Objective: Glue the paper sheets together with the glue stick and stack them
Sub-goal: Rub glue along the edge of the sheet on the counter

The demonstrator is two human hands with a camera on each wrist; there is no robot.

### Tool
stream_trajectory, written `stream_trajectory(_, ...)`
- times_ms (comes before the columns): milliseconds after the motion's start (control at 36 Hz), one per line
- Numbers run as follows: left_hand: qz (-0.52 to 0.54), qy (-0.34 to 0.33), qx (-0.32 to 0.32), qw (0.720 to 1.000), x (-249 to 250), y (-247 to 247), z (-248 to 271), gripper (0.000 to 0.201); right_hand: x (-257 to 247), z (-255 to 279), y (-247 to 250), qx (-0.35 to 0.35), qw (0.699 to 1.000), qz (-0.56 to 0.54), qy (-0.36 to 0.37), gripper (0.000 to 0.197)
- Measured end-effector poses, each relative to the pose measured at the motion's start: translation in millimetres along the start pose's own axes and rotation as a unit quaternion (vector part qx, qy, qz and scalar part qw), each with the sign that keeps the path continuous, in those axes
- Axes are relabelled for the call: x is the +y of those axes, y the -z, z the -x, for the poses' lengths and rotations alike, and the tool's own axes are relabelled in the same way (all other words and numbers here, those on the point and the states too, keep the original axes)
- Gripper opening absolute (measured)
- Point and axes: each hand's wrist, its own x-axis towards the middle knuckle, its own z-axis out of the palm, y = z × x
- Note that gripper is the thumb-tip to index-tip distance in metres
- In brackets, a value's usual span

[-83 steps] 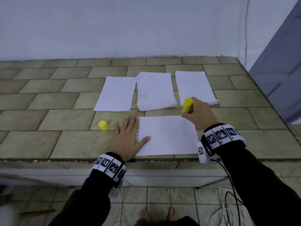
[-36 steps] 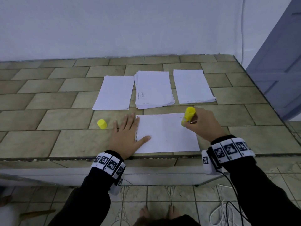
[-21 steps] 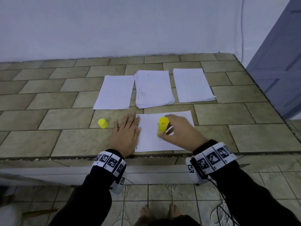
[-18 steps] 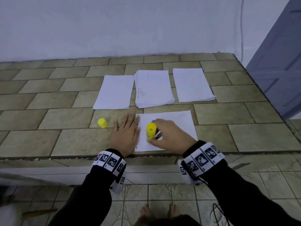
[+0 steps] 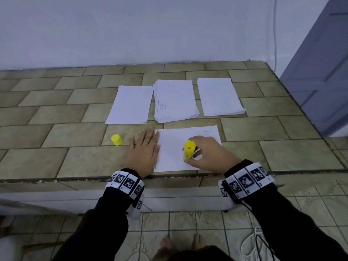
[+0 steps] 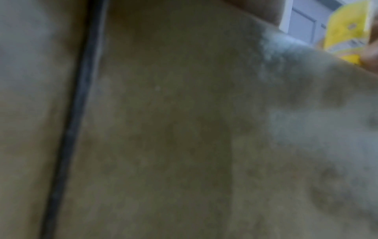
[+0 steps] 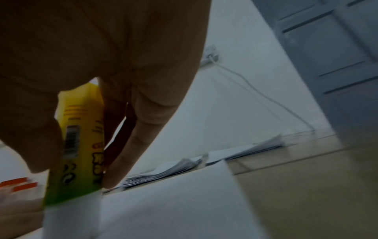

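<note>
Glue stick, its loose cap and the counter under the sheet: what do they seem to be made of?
Glue stick: looks like smooth yellow plastic, with a printed label and barcode showing in the right wrist view; the right hand grips it.
Cap: the same plain yellow, probably plastic.
Counter: olive-beige tiles with dark grout lines, likely ceramic or stone, dull finish.

Count on my feed: paper, glue, cap, hands.
I count 3 piles of white paper sheets, left (image 5: pixel 130 104), middle (image 5: pixel 175 100) and right (image 5: pixel 220 97); 1 single white sheet (image 5: pixel 173 147) in front; 1 yellow glue stick (image 5: pixel 188 149); 1 loose yellow cap (image 5: pixel 116 139); 2 hands, left (image 5: pixel 144 153) and right (image 5: pixel 209 153).
</note>
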Motion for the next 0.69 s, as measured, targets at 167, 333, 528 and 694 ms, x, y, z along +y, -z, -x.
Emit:
stream_trajectory(167,0.000,0.007,-0.005,1.000,0.6,0.2,0.8,0.083,23.7,31.1,34.2,0.044,0.998,-0.034,-0.016,0.009)
stream_trajectory(333,-0.002,0.012,-0.004,1.000,2.6,2.1,1.5,0.070,41.9,50.2,51.6,0.088,0.993,-0.015,-0.072,0.015)
stream_trajectory(528,-0.009,0.017,-0.005,1.000,3.0,1.5,1.5,0.079,50.0,53.5,61.1,0.081,0.993,0.014,-0.082,0.015)
stream_trajectory(694,-0.007,0.020,-0.010,1.000,3.9,2.2,1.8,0.073,23.0,24.7,40.9,0.052,0.998,-0.019,0.007,0.016)
